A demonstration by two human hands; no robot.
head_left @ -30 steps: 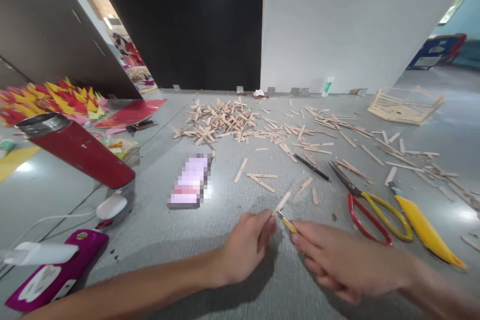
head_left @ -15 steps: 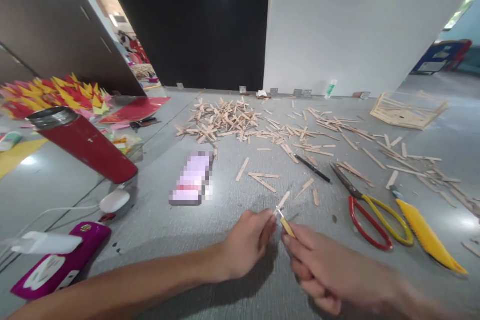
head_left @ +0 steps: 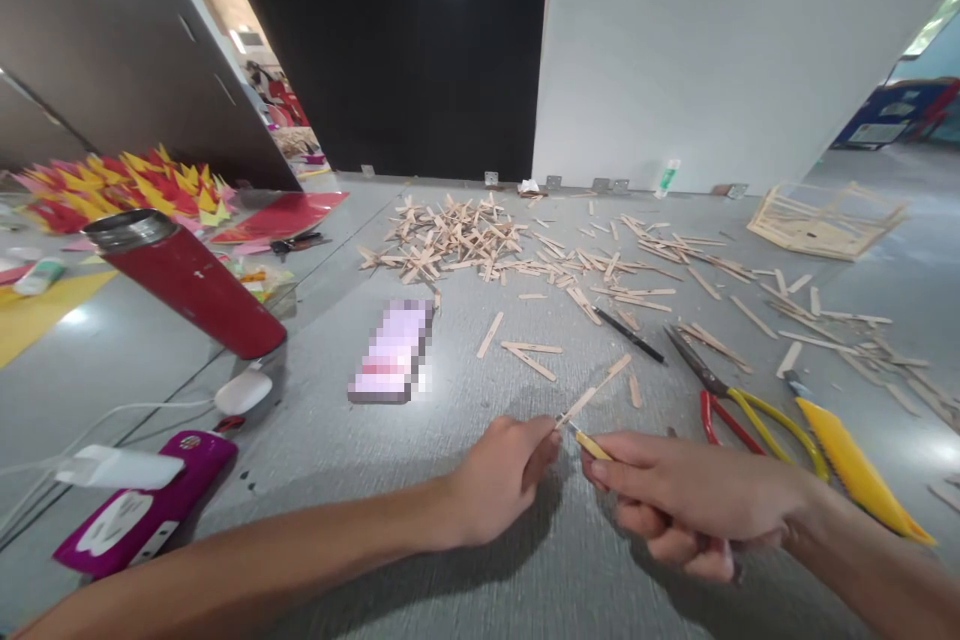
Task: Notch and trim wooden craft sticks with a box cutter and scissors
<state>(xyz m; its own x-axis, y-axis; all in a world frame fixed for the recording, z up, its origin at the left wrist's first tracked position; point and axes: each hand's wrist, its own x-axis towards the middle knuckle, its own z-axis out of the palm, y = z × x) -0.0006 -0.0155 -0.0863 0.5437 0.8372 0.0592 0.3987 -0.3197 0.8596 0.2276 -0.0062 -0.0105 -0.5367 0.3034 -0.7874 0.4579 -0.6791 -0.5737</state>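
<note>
Near the bottom centre, my left hand (head_left: 502, 475) is closed, pinching the lower end of a small wooden stick (head_left: 577, 405) that points up and to the right. My right hand (head_left: 667, 495) is wrapped round a yellow-handled knife (head_left: 594, 447), whose thin metal tip meets the stick close to my left fingertips. Just beyond the held stick lies another stick piece (head_left: 616, 366). Two sticks (head_left: 529, 360) form a V on the grey surface, with a single stick (head_left: 490, 334) to their left.
A heap of sticks (head_left: 457, 238) lies farther back. Scissors (head_left: 716, 387) and a yellow tool (head_left: 855, 465) are at the right. A pixelated phone (head_left: 394, 350), red flask (head_left: 195, 285), purple power bank (head_left: 142, 505) and stick frame (head_left: 825, 225) surround the work area.
My right hand has moved right and turned, its forearm now covering part of the scissors' handles. The knife lies flatter against the stick. The whole view has shifted slightly.
</note>
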